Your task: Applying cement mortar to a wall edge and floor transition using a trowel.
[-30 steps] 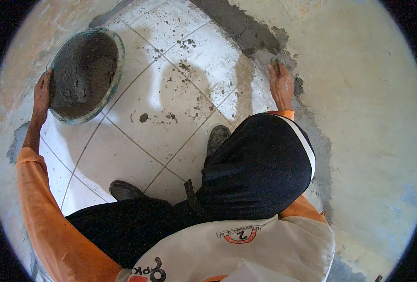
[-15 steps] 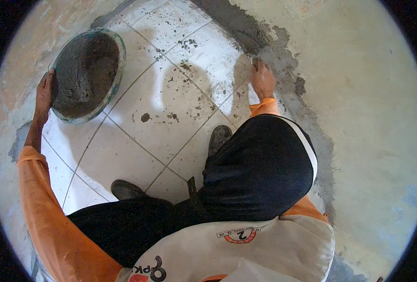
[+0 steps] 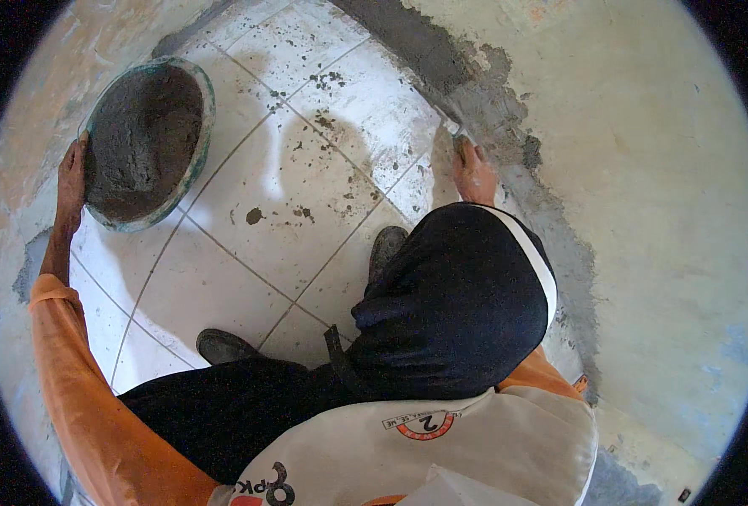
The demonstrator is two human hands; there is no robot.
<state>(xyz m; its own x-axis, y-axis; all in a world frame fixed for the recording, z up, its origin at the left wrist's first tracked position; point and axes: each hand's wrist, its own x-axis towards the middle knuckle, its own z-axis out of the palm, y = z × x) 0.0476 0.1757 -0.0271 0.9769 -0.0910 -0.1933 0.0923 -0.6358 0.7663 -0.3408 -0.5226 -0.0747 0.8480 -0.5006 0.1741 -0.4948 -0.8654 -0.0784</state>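
A rough grey mortar band (image 3: 429, 55) was laid, seemingly unfinished; left hand (image 3: 72, 175) gripped a round green-rimmed basin (image 3: 208, 118); right hand (image 3: 476, 177) curled, contents unclear.

Two bare hands (image 3: 71, 179) (image 3: 477, 177), left and right; one round basin (image 3: 208, 114), far left; two dark shoes (image 3: 226, 346) (image 3: 386, 250), nearer; two walls (image 3: 32, 181) (image 3: 661, 169), left and right.

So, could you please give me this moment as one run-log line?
left hand: holds basin by rim | basin: grey mix inside | right hand: beside grey band, grip unclear | floor: tiled, spattered
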